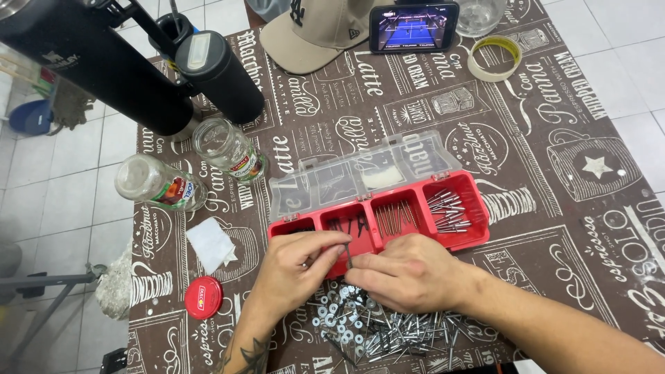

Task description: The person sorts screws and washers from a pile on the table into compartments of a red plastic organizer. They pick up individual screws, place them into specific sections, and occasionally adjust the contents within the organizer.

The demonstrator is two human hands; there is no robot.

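While both hands pinch a dark screw (348, 257), a red-labelled jar (228, 151) stands behind.

Bright, even light from above, with only soft, short shadows under both hands (360, 270) and beside the red box (388, 221). Mild glare on the clear lid (360, 173), the glass jars (228, 149) and the phone screen (413, 28). Sharp at the centre, slightly bent at the edges, and a bit blurred on the black flask (90, 62) close to the lens.
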